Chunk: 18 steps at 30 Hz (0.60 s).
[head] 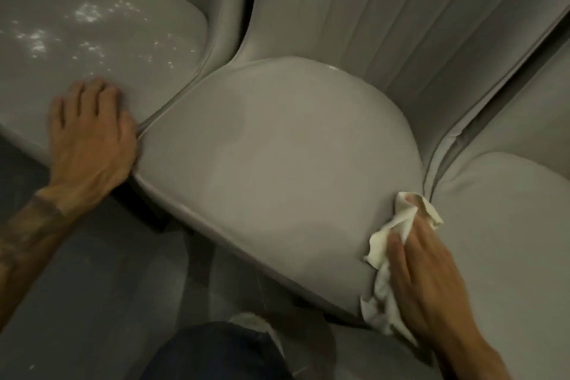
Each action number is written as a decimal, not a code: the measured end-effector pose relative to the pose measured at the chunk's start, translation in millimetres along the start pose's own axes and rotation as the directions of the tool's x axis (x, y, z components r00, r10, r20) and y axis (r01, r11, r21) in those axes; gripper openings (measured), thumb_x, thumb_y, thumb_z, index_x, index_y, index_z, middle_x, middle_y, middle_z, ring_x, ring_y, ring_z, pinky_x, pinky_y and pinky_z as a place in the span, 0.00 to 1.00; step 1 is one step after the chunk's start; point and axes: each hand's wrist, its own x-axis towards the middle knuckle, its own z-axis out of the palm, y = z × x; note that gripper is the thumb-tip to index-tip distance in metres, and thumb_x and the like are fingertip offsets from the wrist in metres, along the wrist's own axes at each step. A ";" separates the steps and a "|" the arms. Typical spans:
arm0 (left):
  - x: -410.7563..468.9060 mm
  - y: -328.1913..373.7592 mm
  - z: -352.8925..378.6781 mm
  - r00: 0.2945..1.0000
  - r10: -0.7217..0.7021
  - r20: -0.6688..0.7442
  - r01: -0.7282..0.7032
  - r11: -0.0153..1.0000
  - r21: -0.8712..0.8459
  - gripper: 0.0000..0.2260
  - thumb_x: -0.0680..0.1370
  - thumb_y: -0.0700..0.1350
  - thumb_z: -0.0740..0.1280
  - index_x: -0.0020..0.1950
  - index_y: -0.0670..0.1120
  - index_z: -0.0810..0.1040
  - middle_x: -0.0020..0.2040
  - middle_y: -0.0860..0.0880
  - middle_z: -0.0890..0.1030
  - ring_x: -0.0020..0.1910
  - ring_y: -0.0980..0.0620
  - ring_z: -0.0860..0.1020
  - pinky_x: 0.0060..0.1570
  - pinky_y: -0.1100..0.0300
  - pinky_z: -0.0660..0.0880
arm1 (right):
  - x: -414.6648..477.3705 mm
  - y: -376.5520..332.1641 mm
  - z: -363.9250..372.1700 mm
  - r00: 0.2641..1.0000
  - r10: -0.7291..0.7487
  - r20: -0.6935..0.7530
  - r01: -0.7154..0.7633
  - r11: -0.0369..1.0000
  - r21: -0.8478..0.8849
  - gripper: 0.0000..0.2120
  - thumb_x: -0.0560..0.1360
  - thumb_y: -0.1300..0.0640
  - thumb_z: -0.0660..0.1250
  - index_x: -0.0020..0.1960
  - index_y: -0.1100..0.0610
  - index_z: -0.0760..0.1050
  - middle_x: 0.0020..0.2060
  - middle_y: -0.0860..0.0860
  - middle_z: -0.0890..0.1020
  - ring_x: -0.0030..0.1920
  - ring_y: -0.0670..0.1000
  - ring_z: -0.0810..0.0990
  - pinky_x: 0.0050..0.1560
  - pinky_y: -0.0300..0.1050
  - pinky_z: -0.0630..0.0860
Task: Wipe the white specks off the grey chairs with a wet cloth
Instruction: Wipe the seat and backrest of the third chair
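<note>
r hand [428, 274] flat, presses cloth [389, 251] on seat [277, 148] edge. l hand [89, 139] flat on next seat [160, 28]; white specks [88, 14] beyond its fingertips. risk: loose cloth tail slips, specks smear.

The right hand [431, 281] covers much of the white cloth [381, 296]. The left chair [92, 40] and right chair [509, 225] run past the frame's edges.

A person is wearing dark blue trousers [222, 352] and what is looking like a pale shoe [256, 322]; both forearms [475, 355] are showing bare, with dark tattoo markings [27, 225] running up from the wrist behind the left grip [89, 145].
</note>
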 end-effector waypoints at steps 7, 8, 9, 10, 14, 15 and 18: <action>59.1 49.0 20.1 0.992 0.122 -0.026 -0.124 0.988 -0.091 0.24 0.84 0.50 0.51 0.74 0.38 0.69 0.73 0.33 0.72 0.70 0.30 0.71 0.70 0.34 0.67 | 173.4 -3.2 12.0 0.985 0.167 0.046 -0.145 0.941 -0.306 0.26 0.86 0.53 0.44 0.76 0.67 0.63 0.75 0.63 0.68 0.75 0.60 0.68 0.76 0.52 0.62; 69.8 55.3 24.3 0.994 0.112 -0.010 -0.112 0.989 -0.100 0.24 0.84 0.51 0.52 0.74 0.39 0.70 0.73 0.34 0.73 0.71 0.31 0.71 0.70 0.34 0.66 | 199.2 -3.2 13.2 0.983 0.181 0.002 -0.172 0.938 -0.300 0.26 0.87 0.53 0.45 0.78 0.66 0.60 0.77 0.62 0.66 0.77 0.59 0.67 0.77 0.51 0.62; 79.7 59.8 29.0 0.994 0.109 0.012 -0.107 0.989 -0.098 0.24 0.84 0.51 0.52 0.73 0.39 0.71 0.73 0.34 0.73 0.71 0.32 0.71 0.70 0.35 0.66 | 219.4 -4.9 16.2 0.980 0.198 -0.022 -0.196 0.933 -0.301 0.26 0.87 0.53 0.44 0.80 0.65 0.56 0.79 0.61 0.65 0.79 0.58 0.64 0.78 0.50 0.60; 87.4 63.5 34.3 0.993 0.111 0.033 -0.108 0.990 -0.087 0.24 0.84 0.52 0.52 0.73 0.39 0.72 0.73 0.34 0.73 0.71 0.32 0.71 0.71 0.35 0.66 | 234.1 -6.7 22.0 0.976 0.218 -0.029 -0.215 0.916 -0.338 0.27 0.87 0.52 0.43 0.82 0.64 0.54 0.80 0.60 0.63 0.80 0.57 0.62 0.79 0.50 0.58; 99.8 65.7 51.7 0.988 0.134 0.079 -0.128 0.989 -0.080 0.26 0.84 0.54 0.51 0.73 0.39 0.72 0.74 0.35 0.73 0.73 0.33 0.70 0.72 0.35 0.65 | 281.5 -42.0 59.5 0.964 0.264 -0.022 -0.256 0.908 -0.331 0.28 0.86 0.48 0.43 0.82 0.61 0.56 0.80 0.57 0.62 0.80 0.56 0.61 0.80 0.51 0.53; 100.4 67.0 53.2 0.986 0.149 0.080 -0.143 0.986 -0.080 0.26 0.84 0.54 0.51 0.74 0.39 0.72 0.74 0.36 0.72 0.74 0.34 0.69 0.73 0.36 0.64 | 293.6 -53.7 67.6 0.973 0.229 -0.015 -0.222 0.924 -0.311 0.28 0.86 0.48 0.43 0.82 0.61 0.55 0.81 0.57 0.62 0.81 0.55 0.60 0.80 0.50 0.52; 96.9 69.1 51.9 0.985 0.141 0.096 -0.134 0.988 -0.074 0.26 0.84 0.53 0.52 0.75 0.39 0.71 0.76 0.37 0.71 0.76 0.36 0.68 0.75 0.37 0.61 | 305.8 -66.1 66.8 0.985 0.159 0.066 -0.138 0.959 -0.248 0.28 0.87 0.49 0.46 0.83 0.62 0.54 0.81 0.58 0.61 0.82 0.55 0.58 0.81 0.49 0.52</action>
